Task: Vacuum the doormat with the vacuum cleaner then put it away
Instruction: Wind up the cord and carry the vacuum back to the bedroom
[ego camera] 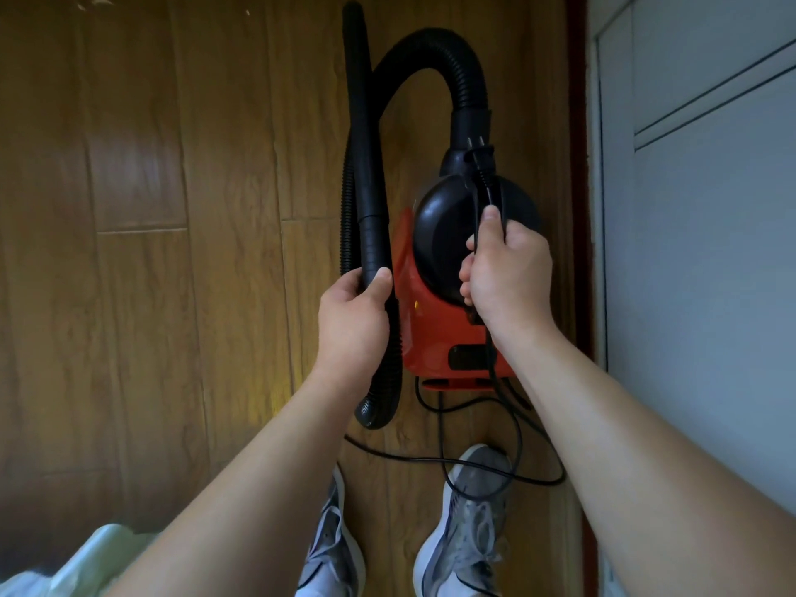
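A red and black vacuum cleaner (435,333) hangs above the wooden floor in front of me. My right hand (504,269) grips its black top handle together with the black power cord (491,364), whose plug (478,152) sticks up above my thumb. My left hand (353,321) is closed around the black rigid tube (366,165) and the ribbed hose (430,49), which arches over from the body. The hose's open end (370,413) hangs below my left wrist. No doormat is in view.
Loose cord loops over the floor and my right shoe (465,527). My left shoe (331,545) stands beside it. A white wall or door panel (698,252) with a dark red frame (579,165) runs along the right. Pale cloth (86,562) lies at bottom left.
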